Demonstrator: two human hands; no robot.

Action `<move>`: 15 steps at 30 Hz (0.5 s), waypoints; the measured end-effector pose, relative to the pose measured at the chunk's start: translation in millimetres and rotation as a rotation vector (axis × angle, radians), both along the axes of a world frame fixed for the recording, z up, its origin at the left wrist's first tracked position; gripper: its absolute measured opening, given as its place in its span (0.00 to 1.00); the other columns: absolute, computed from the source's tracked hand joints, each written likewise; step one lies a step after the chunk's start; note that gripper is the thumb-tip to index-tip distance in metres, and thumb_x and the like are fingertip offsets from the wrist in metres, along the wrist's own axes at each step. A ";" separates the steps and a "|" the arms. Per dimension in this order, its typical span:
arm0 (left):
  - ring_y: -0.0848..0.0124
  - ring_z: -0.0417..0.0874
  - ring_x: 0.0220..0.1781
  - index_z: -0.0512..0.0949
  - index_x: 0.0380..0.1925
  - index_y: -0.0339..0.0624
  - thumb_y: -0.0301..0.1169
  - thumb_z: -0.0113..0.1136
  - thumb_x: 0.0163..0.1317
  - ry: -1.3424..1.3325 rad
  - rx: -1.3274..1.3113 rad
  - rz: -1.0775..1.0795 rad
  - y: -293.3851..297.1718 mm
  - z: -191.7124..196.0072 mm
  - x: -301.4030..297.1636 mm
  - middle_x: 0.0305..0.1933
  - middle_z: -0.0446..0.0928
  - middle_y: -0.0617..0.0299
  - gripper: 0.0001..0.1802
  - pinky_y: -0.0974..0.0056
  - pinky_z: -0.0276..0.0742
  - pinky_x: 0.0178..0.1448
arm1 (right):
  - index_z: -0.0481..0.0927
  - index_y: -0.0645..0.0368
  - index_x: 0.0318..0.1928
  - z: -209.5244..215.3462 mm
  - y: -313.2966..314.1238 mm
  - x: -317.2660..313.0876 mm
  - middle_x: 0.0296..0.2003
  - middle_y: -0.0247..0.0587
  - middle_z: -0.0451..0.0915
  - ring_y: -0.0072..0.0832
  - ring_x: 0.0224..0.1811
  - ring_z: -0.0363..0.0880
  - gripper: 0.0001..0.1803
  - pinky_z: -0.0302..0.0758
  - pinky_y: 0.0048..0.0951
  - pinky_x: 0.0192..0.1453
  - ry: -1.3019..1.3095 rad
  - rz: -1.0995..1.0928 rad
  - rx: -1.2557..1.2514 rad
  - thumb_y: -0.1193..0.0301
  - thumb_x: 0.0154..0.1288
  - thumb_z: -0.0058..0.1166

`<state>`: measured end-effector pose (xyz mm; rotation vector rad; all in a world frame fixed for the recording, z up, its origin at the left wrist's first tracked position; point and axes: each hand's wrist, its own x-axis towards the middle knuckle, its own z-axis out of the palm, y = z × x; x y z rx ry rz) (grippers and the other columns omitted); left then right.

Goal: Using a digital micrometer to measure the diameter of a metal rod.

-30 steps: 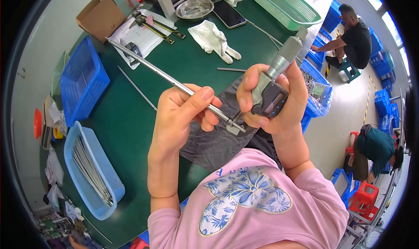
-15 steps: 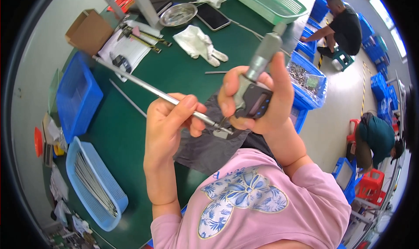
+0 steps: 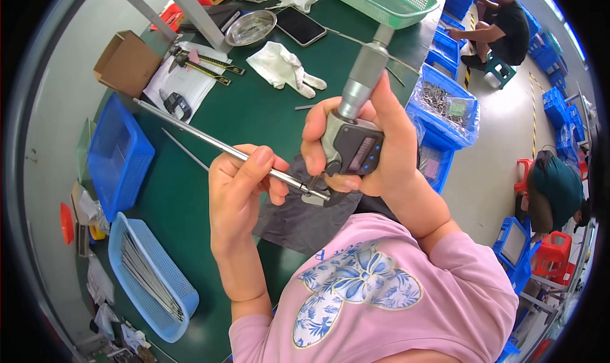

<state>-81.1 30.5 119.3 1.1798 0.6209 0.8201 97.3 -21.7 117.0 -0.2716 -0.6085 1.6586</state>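
Observation:
My left hand (image 3: pixel 246 178) pinches a long, thin metal rod (image 3: pixel 213 140) near its lower right end; the rod slants up to the left over the table. In my right hand (image 3: pixel 387 134) is a digital micrometer (image 3: pixel 351 143) with a silver thimble and a small screen, its thimble pointing up and away. The rod's near end lies at the micrometer's jaws, just right of my left fingertips. Whether the jaws press on the rod I cannot tell. A dark grey cloth (image 3: pixel 305 217) lies under both hands.
On the green table (image 3: pixel 190 236) stand a light blue basket (image 3: pixel 152 277) of thin rods, a blue bin (image 3: pixel 117 156) and a green basket (image 3: pixel 384 4). A white glove (image 3: pixel 283 67), calipers (image 3: pixel 206 64), phone (image 3: pixel 300 26) and metal bowl (image 3: pixel 251 27) lie beyond. A co-worker (image 3: pixel 508 26) sits at right.
The micrometer has tipped and shifted slightly left and down, so its screen faces me more. The rod stays pinched, its end still at the jaws. The view has shifted slightly.

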 end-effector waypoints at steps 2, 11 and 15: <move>0.74 0.74 0.14 0.78 0.25 0.31 0.33 0.52 0.63 -0.014 -0.010 -0.015 -0.4 1.6 -1.2 0.16 0.76 0.57 0.15 0.74 0.68 0.20 | 0.74 0.69 0.37 0.8 0.0 0.4 0.24 0.52 0.77 0.22 0.11 0.65 0.45 0.62 0.18 0.12 -0.047 0.004 -0.035 0.34 0.62 0.23; 0.74 0.74 0.14 0.78 0.26 0.31 0.33 0.52 0.63 -0.027 0.003 -0.027 -0.2 0.6 -2.4 0.17 0.76 0.57 0.15 0.74 0.68 0.20 | 0.72 0.70 0.37 0.8 1.4 -0.7 0.26 0.62 0.75 0.27 0.11 0.63 0.44 0.62 0.19 0.10 0.015 -0.009 0.002 0.35 0.63 0.24; 0.74 0.74 0.14 0.78 0.25 0.31 0.33 0.52 0.63 -0.039 0.000 -0.029 -0.1 -0.7 -0.7 0.17 0.76 0.57 0.15 0.74 0.68 0.20 | 0.74 0.71 0.37 -6.9 3.4 1.7 0.26 0.56 0.77 0.25 0.15 0.69 0.41 0.64 0.18 0.13 0.070 0.012 0.050 0.37 0.61 0.32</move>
